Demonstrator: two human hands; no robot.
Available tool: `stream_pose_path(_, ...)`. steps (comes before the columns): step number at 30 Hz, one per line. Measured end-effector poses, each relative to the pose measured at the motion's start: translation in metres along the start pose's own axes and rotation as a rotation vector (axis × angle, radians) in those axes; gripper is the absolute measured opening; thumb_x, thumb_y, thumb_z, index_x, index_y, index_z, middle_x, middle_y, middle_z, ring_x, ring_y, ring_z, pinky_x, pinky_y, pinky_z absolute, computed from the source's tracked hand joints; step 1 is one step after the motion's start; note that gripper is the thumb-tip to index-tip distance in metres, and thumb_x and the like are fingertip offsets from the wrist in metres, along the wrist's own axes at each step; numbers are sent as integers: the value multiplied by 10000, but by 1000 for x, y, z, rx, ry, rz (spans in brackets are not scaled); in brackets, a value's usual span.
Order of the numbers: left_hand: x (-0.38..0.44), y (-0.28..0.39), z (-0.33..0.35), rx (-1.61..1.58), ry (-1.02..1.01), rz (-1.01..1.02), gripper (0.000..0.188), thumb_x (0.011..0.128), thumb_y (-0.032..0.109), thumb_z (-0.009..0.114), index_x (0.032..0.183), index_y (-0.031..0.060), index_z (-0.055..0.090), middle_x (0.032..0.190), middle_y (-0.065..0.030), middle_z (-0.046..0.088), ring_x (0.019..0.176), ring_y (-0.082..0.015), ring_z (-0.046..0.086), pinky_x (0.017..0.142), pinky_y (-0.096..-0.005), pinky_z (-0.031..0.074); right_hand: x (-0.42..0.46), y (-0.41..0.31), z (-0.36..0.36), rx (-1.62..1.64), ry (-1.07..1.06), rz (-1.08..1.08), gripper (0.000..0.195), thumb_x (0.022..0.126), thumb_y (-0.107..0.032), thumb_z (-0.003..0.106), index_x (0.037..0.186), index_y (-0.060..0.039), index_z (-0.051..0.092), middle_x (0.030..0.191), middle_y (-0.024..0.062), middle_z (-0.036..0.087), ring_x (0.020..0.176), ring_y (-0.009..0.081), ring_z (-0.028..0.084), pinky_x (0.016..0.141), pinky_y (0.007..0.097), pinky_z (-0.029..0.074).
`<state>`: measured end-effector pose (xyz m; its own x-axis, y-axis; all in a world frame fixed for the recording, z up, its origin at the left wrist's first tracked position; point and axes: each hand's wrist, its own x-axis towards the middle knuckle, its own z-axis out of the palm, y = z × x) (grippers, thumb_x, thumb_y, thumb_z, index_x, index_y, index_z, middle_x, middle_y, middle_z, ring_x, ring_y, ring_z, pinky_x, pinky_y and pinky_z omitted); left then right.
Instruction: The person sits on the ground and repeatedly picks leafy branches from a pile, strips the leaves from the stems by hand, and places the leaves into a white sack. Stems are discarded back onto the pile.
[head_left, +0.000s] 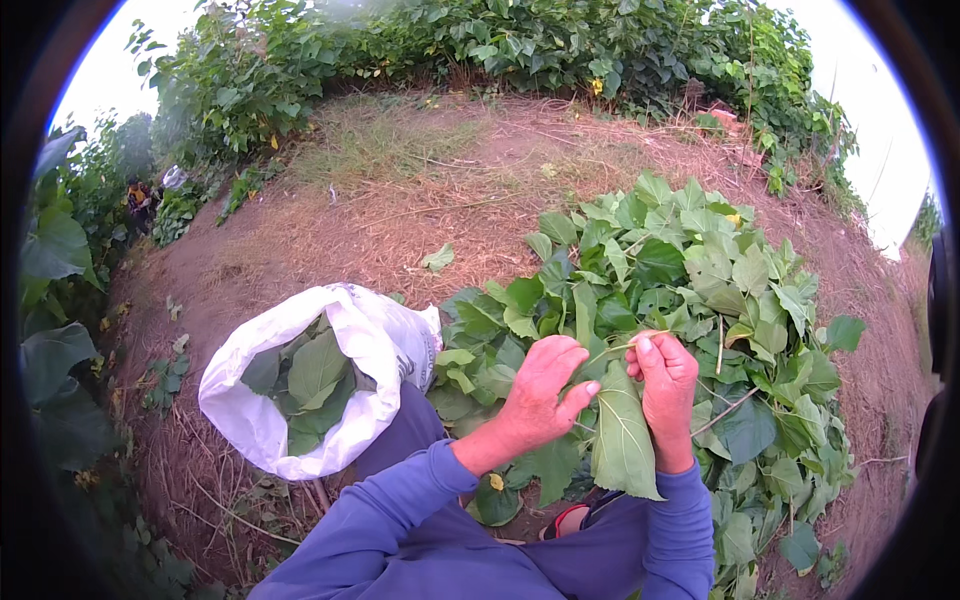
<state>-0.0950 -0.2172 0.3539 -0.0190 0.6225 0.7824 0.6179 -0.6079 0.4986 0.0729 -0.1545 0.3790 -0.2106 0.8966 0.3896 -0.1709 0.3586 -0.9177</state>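
Observation:
My right hand (664, 382) pinches a thin green twig (622, 347) between thumb and fingers. A large green leaf (624, 435) hangs below that twig, its pale veined side showing. To the left of it is my left hand (541, 386), thumb and fingers apart, close to the twig's other end; it does not appear to grip anything. Both hands are over a big heap of leafy cut branches (660, 262). On the left a white woven sack (300, 469) lies with its mouth rolled back, and green leaves (319, 371) fill part of it.
Leafy bushes (525, 37) line the far edge of the dirt ground (210, 247), which has dry straw on it. One loose leaf (438, 258) lies beyond the sack. Large-leaved plants (60, 360) stand at the far left. A person (140, 201) is in the distance there.

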Motion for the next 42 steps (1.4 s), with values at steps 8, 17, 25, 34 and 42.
stream_pose_path(8, -6, -16, 33, -237, -55, -214, 138, 873, 89, 638, 951, -17, 596, 934, -125, 607, 903, -276, 592, 810, -358, 479, -4, -3, -4, -53, 19, -25, 200, 968, -158, 598, 871, 13, 634, 785, 17, 610, 650, 63, 513, 611, 211, 426)
stream_pose_path(17, -4, -17, 40, -203, 37, -218, 134, 923, 84, 587, 839, -3, 531, 736, -128, 468, 679, -301, 496, 634, -387, 426, 3, -16, 3, -117, -68, 6, 192, 971, -174, 598, 937, 9, 647, 773, 14, 607, 648, 59, 506, 603, 203, 419)
stream_pose_path(25, 8, -8, 30, -154, 119, -122, 146, 921, 76, 590, 818, 2, 516, 713, -136, 451, 671, -329, 483, 612, -423, 400, -1, -25, -7, -250, -162, -37, 240, 916, -182, 674, 1019, 34, 658, 857, 36, 632, 757, 79, 548, 679, 222, 447)
stream_pose_path(34, 16, 10, 22, -105, 138, 13, 150, 887, 75, 630, 810, 24, 513, 718, -135, 473, 667, -343, 488, 590, -437, 398, 4, -59, 14, -412, -205, -181, 136, 897, -82, 680, 1001, 3, 697, 894, 35, 651, 777, 90, 554, 704, 239, 446)
stream_pose_path(42, 18, 14, 26, -290, 119, -9, 160, 877, 93, 641, 791, 30, 523, 711, -128, 492, 675, -336, 505, 603, -422, 407, -2, -69, 11, -507, -158, -295, 92, 889, -91, 698, 875, -1, 685, 744, 46, 627, 632, 95, 517, 577, 253, 423)
